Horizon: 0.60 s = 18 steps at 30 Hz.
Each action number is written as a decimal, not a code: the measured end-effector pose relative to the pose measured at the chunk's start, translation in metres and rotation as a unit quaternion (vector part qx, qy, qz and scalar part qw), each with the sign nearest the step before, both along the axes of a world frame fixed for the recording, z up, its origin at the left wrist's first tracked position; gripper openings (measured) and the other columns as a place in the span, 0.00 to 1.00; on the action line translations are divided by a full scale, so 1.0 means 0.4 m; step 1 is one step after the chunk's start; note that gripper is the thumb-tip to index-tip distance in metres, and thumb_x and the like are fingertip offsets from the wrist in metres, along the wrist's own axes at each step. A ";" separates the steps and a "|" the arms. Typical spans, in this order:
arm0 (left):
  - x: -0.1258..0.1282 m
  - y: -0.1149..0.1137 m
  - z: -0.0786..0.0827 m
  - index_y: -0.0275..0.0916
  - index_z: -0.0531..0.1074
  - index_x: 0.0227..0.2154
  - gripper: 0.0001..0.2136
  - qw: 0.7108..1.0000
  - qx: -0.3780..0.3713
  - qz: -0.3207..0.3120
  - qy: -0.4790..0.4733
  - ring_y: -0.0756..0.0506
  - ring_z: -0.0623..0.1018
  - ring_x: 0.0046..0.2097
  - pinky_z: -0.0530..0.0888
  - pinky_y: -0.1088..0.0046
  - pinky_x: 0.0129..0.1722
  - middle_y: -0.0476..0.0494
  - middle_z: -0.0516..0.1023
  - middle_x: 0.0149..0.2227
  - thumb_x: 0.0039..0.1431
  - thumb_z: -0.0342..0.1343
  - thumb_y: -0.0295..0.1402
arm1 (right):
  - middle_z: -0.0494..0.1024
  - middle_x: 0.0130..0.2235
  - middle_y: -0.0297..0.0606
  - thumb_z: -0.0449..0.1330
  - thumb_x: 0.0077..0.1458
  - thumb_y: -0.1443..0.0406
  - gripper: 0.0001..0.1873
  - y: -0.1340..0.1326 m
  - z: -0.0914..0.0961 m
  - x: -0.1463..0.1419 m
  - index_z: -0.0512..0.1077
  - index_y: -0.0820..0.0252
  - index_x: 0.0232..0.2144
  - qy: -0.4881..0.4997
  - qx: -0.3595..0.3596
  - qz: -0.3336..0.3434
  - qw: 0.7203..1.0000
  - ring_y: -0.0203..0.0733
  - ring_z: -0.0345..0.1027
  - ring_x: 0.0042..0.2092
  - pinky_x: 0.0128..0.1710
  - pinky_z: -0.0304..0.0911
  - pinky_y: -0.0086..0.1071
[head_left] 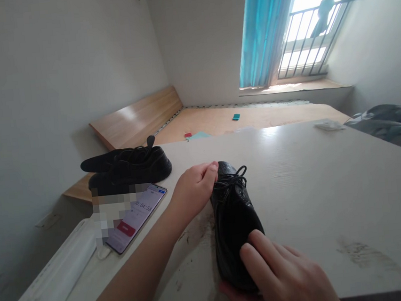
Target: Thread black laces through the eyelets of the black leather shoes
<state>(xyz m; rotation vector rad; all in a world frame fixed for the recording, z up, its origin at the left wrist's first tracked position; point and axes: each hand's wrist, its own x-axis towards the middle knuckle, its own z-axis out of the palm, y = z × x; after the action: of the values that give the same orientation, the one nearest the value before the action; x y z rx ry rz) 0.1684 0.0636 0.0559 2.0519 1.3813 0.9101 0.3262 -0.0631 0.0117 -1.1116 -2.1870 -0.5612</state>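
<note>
A black leather lace-up shoe (pixel 234 227) lies on the white table (pixel 315 205), toe end toward me and laces at the far end. My left hand (pixel 195 191) comes in from the lower left, its fingertips pinched together at the black shoelace (pixel 231 180). My right hand (pixel 279 275) wraps the near part of the shoe, with fingers across its side and the thumb side hidden beneath. Part of the shoe's sole is hidden.
A pair of black shoes (pixel 127 164) sits at the table's far left edge, beside a phone (pixel 136 218) showing a timer. A white folded item (pixel 49 274) lies to the left. A grey bag (pixel 386 125) lies at right, beyond a wooden bed base.
</note>
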 end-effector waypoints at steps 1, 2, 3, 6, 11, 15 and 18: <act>0.000 -0.001 0.003 0.39 0.60 0.19 0.19 1.000 0.005 0.007 -0.002 0.50 0.63 0.25 0.56 0.72 0.27 0.53 0.62 0.19 0.65 0.40 0.42 | 0.75 0.27 0.37 0.50 0.61 0.55 0.13 0.009 0.001 0.002 0.63 0.57 0.31 0.006 -0.004 -0.008 1.000 0.40 0.67 0.21 0.16 0.58 0.33; 0.000 -0.002 0.006 0.39 0.60 0.19 0.19 1.000 0.011 0.014 -0.004 0.50 0.63 0.25 0.56 0.72 0.27 0.53 0.62 0.19 0.64 0.41 0.41 | 0.72 0.25 0.35 0.50 0.61 0.55 0.13 0.020 0.004 0.010 0.62 0.56 0.30 0.012 -0.009 -0.019 1.000 0.40 0.67 0.21 0.17 0.57 0.32; 0.000 -0.003 0.008 0.39 0.60 0.19 0.18 1.000 0.015 0.020 -0.004 0.51 0.63 0.25 0.56 0.72 0.27 0.53 0.61 0.19 0.64 0.41 0.40 | 0.70 0.25 0.34 0.50 0.61 0.55 0.13 0.034 0.008 0.025 0.61 0.56 0.30 0.016 -0.018 -0.033 0.999 0.40 0.67 0.21 0.18 0.56 0.32; 0.000 -0.005 0.012 0.39 0.61 0.20 0.17 0.999 0.016 0.037 0.002 0.50 0.62 0.24 0.56 0.72 0.27 0.54 0.59 0.18 0.63 0.42 0.41 | 0.69 0.27 0.33 0.51 0.60 0.52 0.15 0.084 0.016 0.112 0.59 0.56 0.31 0.011 -0.048 -0.092 0.995 0.39 0.66 0.22 0.18 0.54 0.31; 0.002 -0.004 0.007 0.40 0.61 0.20 0.17 0.999 0.016 0.038 0.018 0.50 0.58 0.23 0.53 0.71 0.25 0.54 0.55 0.17 0.62 0.43 0.41 | 0.71 0.27 0.37 0.51 0.53 0.39 0.27 0.160 0.000 0.370 0.62 0.56 0.37 0.025 -0.074 -0.230 0.970 0.37 0.60 0.18 0.18 0.51 0.31; 0.008 -0.004 0.000 0.39 0.63 0.21 0.16 0.999 0.020 0.021 0.041 0.50 0.61 0.25 0.55 0.72 0.26 0.53 0.59 0.20 0.61 0.44 0.41 | 0.72 0.25 0.42 0.53 0.33 0.28 0.43 0.194 -0.021 0.606 0.66 0.53 0.38 0.067 -0.090 -0.343 0.932 0.35 0.55 0.17 0.18 0.48 0.34; 0.013 -0.005 -0.002 0.39 0.66 0.23 0.15 0.998 0.020 0.016 0.061 0.49 0.66 0.28 0.59 0.72 0.29 0.51 0.66 0.24 0.61 0.45 0.40 | 0.75 0.29 0.46 0.58 0.19 0.27 0.45 0.206 -0.037 0.766 0.68 0.51 0.33 0.112 -0.062 -0.370 0.920 0.34 0.57 0.16 0.17 0.48 0.34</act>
<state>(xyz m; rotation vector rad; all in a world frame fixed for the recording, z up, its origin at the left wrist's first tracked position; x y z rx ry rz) 0.1735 0.0616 0.0550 2.1513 1.4747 0.8444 0.6325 0.0193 -0.0030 -1.9821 -1.5727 -0.5669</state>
